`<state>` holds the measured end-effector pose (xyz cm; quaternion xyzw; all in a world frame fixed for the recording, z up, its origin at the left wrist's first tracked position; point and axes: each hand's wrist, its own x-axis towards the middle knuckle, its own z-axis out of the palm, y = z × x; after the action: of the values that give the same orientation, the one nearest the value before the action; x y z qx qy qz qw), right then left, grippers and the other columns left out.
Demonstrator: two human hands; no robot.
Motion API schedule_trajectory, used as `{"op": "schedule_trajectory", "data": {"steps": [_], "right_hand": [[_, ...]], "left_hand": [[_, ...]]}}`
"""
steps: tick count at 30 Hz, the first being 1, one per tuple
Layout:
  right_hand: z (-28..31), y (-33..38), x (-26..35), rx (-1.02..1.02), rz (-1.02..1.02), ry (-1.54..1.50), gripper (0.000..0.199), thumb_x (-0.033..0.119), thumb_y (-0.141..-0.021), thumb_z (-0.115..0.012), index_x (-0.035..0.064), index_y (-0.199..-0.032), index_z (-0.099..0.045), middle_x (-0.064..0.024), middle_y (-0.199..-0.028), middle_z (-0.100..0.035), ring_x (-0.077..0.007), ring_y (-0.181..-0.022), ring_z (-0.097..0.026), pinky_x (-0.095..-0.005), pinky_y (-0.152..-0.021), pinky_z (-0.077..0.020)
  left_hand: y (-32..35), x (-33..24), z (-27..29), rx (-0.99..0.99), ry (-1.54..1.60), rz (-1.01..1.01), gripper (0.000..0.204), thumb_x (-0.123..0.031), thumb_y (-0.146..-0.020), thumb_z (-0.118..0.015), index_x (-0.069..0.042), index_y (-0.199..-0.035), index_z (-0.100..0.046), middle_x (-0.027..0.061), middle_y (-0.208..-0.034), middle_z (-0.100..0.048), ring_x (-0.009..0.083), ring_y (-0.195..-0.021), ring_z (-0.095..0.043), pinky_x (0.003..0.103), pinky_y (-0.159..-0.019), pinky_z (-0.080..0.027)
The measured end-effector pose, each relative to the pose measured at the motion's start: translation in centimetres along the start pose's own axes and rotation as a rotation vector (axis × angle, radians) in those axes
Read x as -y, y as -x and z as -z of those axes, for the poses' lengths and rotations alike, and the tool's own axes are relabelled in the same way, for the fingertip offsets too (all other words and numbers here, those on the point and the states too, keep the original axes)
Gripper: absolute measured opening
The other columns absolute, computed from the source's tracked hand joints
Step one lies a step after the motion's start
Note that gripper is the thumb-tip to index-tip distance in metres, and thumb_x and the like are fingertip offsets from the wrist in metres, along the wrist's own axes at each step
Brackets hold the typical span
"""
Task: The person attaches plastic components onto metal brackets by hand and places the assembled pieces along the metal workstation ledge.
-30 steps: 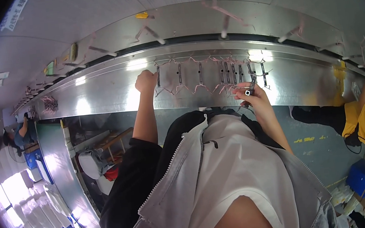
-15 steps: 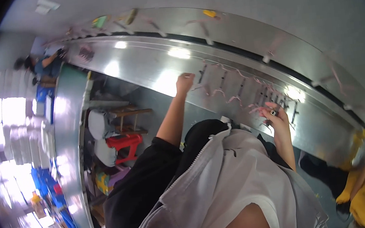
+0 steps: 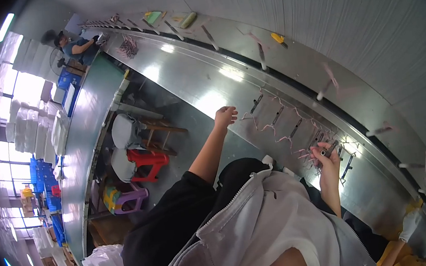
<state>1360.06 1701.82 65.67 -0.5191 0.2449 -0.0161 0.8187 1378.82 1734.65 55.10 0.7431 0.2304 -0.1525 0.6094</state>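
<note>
On the metal bench (image 3: 184, 72), several slim black bars (image 3: 256, 104) lie in a spaced row, with a wavy pink cord (image 3: 264, 128) running along them. My left hand (image 3: 225, 117) hovers at the bench's near edge, left of the row; its fingers are loosely bent and apart, with nothing visible in them. At the row's right end, my right hand (image 3: 326, 164) grips a dark bar with a silvery end (image 3: 330, 149). Pink strands bunch beside those fingers, and more bars lie just beyond, partly hidden by the hand.
White pegs (image 3: 263, 62) line a dark slot behind the bench. A yellow-handled tool (image 3: 279, 38) lies beyond it. Stools, one red (image 3: 148, 162), stand left. One co-worker (image 3: 80, 49) is far left; another's white-gloved hand (image 3: 411, 223) is at lower right.
The view has shifted, so the bench sits lower in the picture. My left hand's fingers have loosened from a tighter curl. The bar in my right hand shows more clearly.
</note>
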Motion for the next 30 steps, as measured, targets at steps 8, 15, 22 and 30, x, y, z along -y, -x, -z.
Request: {"op": "schedule_trajectory", "data": {"steps": [8, 15, 22, 30], "right_hand": [[-7.1, -3.0, -1.8, -0.012, 0.035, 0.013, 0.024, -0.002, -0.074, -0.063, 0.0038, -0.096, -0.056, -0.0074, -0.088, -0.064, -0.0096, -0.068, -0.056, -0.0195, -0.056, -0.0369], [-15.4, -5.2, -1.8, -0.11, 0.093, -0.073, 0.02, -0.003, -0.076, -0.057, 0.0015, -0.096, -0.057, -0.0092, -0.089, -0.064, -0.0106, -0.07, -0.057, -0.0203, -0.057, -0.0398], [-22.8, -6.2, -1.5, -0.353, 0.253, -0.087, 0.019, -0.002, -0.078, -0.056, 0.0017, -0.096, -0.057, -0.0099, -0.09, -0.064, -0.0115, -0.07, -0.057, -0.0215, -0.057, -0.0406], [-36.1, -4.8, 5.9, -0.735, 0.896, -0.012, 0.01, 0.002, -0.085, -0.054, 0.0039, -0.095, -0.053, -0.0068, -0.084, -0.056, -0.007, -0.064, -0.046, -0.0148, -0.048, -0.0306]], "left_hand": [[-12.8, 2.9, 4.5, -0.126, -0.324, -0.094, 0.035, -0.029, -0.083, -0.051, -0.003, -0.106, -0.058, 0.0074, -0.084, -0.063, 0.0136, -0.067, -0.058, 0.026, -0.053, -0.046], [-23.5, 4.2, 10.6, -0.155, -0.353, -0.107, 0.04, -0.036, -0.082, -0.051, -0.002, -0.103, -0.06, 0.0092, -0.082, -0.063, 0.0154, -0.068, -0.058, 0.028, -0.061, -0.046], [-23.1, -13.1, 15.8, -0.428, 0.096, -0.501, 0.034, -0.03, -0.085, -0.048, 0.0, -0.094, -0.06, 0.0153, -0.086, -0.063, 0.0243, -0.085, -0.059, 0.032, -0.078, -0.044], [-7.3, -39.1, 26.6, -0.305, 0.56, -1.784, 0.036, -0.023, -0.094, -0.03, 0.005, -0.093, -0.052, 0.0152, -0.086, -0.056, 0.0217, -0.083, -0.054, 0.032, -0.081, -0.043]]}}
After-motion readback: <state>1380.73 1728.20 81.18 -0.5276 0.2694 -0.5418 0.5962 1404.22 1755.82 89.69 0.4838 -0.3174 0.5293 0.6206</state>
